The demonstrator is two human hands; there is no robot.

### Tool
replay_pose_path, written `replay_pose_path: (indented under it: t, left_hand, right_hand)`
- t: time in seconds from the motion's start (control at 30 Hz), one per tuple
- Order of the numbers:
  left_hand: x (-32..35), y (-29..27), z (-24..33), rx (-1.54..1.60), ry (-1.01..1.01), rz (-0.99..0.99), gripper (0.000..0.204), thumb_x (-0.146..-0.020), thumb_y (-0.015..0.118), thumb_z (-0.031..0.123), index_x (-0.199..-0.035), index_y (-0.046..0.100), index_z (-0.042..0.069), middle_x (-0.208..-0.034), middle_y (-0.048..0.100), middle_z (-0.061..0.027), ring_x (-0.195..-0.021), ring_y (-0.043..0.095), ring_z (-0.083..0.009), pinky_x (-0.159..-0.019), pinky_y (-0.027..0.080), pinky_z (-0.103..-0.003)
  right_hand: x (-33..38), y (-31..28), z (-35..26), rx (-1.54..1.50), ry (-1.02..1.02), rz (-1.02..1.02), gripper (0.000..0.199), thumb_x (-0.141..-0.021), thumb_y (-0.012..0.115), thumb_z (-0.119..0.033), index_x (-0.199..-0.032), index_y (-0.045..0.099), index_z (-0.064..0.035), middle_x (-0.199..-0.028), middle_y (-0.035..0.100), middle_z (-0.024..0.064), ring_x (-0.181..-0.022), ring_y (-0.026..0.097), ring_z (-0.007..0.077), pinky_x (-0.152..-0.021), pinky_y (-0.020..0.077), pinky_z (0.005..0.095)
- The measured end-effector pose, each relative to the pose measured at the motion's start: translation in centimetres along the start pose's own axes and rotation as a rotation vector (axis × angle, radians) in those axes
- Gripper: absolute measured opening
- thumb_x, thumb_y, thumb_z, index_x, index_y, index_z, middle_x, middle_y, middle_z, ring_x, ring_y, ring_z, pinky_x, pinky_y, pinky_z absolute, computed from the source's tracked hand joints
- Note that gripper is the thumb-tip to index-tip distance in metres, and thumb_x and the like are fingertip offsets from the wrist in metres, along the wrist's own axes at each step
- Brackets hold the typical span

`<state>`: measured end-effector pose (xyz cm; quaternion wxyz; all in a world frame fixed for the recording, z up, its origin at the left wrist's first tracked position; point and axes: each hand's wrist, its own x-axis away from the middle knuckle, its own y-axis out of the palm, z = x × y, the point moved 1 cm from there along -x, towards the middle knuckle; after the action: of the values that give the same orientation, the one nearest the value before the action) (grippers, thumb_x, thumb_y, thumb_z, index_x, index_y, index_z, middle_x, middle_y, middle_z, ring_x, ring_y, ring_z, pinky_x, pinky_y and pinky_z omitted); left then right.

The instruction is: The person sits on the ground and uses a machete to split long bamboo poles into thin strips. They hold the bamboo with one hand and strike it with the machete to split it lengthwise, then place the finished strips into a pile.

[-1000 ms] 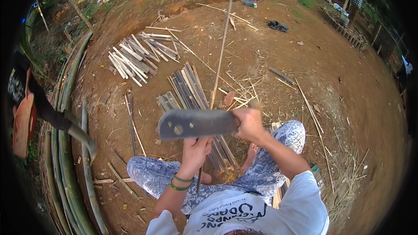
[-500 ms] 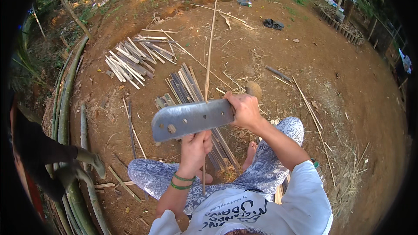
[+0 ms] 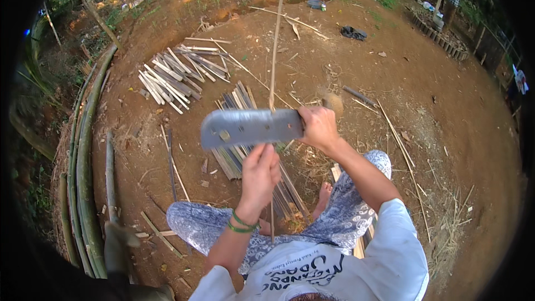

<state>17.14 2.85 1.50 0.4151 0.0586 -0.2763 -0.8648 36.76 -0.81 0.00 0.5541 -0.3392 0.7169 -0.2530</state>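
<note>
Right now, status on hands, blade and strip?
Right hand grips cleaver. Left hand holds bamboo strip upright. Blade against strip; nothing blocking.

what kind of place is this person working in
Most likely an outdoor yard used for splitting bamboo. The ground is bare reddish dirt, long green bamboo poles lie along the edge, and piles of cut strips sit beyond the cleaver in the right hand.

I sit on bare reddish dirt ground (image 3: 446, 134) — a heap of pale split bamboo slats (image 3: 175, 75) lies ahead-left, darker strips (image 3: 239, 134) before my knees, long green bamboo poles (image 3: 83, 161) along the left edge, loose slivers scattered about.
</note>
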Motion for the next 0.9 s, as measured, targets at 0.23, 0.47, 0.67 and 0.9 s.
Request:
replay_pose_path:
  t: [0.23,0.47,0.67,0.9]
  left_hand:
    - [0.7,1.5,0.2,0.036,-0.035,0.018,0.027,-0.107,0.046,0.016,-0.132,0.053,0.007,-0.073,0.041,0.0043,-0.053,0.033,-0.0025,-0.044,0.028,-0.019]
    - [3.1,2.2,-1.6,0.062,-0.093,-0.029,0.043,-0.108,0.045,0.015,-0.149,0.042,0.006,-0.073,0.04,0.0048,-0.052,0.032,-0.0026,-0.044,0.028,-0.019]
    - [2.2,2.1,-0.7,0.017,-0.123,-0.051,0.043,-0.108,0.044,0.015,-0.15,0.042,0.007,-0.073,0.039,0.0044,-0.051,0.03,-0.0026,-0.044,0.026,-0.018]
    - [1.6,1.3,0.5,0.093,-0.138,-0.124,0.039,-0.108,0.043,0.018,-0.145,0.047,0.006,-0.073,0.038,0.0042,-0.051,0.03,-0.0024,-0.043,0.024,-0.018]
  right_hand:
    - [-3.1,-1.4,1.3,0.009,0.064,0.022,0.028,-0.061,0.08,-0.023,-0.07,0.059,-0.0071,-0.066,0.064,0.0153,-0.062,0.066,0.0347,-0.057,0.0519,0.0461]
    - [-4.5,-0.8,4.2,0.132,0.159,-0.043,0.022,-0.057,0.076,-0.012,-0.074,0.064,-0.0055,-0.068,0.067,0.0154,-0.064,0.068,0.0349,-0.059,0.0539,0.046]
    - [-2.9,-2.4,1.5,0.029,0.004,0.036,0.019,-0.061,0.076,-0.015,-0.074,0.065,-0.0068,-0.069,0.068,0.0117,-0.062,0.068,0.0296,-0.061,0.0544,0.0423]
    - [-2.3,-2.5,0.5,0.001,0.017,-0.037,0.023,-0.057,0.074,-0.013,-0.072,0.058,-0.006,-0.07,0.066,0.0134,-0.066,0.067,0.0356,-0.06,0.0538,0.0449]
